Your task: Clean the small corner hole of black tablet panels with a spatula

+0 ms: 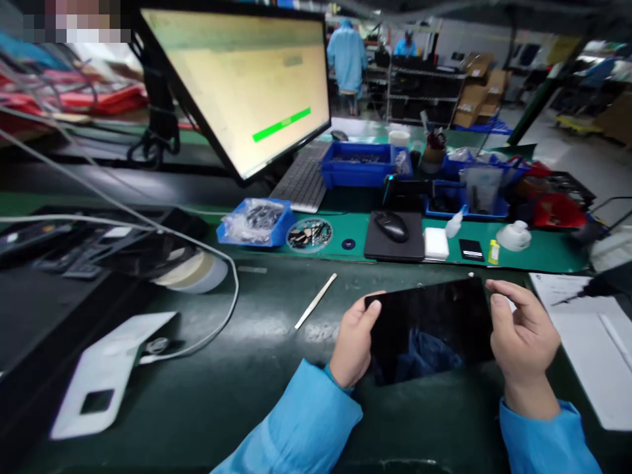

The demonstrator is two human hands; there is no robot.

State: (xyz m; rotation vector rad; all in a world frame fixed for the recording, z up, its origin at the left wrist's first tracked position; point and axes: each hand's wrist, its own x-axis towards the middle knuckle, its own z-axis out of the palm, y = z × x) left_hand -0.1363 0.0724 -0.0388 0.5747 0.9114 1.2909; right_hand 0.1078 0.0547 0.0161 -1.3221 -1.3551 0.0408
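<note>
A dark tablet (429, 329) with a glossy black screen is tilted up above the workbench, with blue reflections in it. My left hand (353, 339) grips its left edge, thumb on the front and fingers mostly hidden behind. At the right edge is my right hand (526, 329), with thumb and index finger curled close together near the upper corner. What these fingers hold, if anything, I cannot make out; contact with the tablet is unclear. A pale, thin stick-like tool (316, 301) lies on the bench left of the tablet.
A white bent stand (106, 378) and a cable lie at left, below a monitor (247, 79). Along the green mat are a blue parts bin (257, 222), a dish of small parts (310, 235), a mouse (392, 226) and small bottles. White paper (587, 349) lies at right.
</note>
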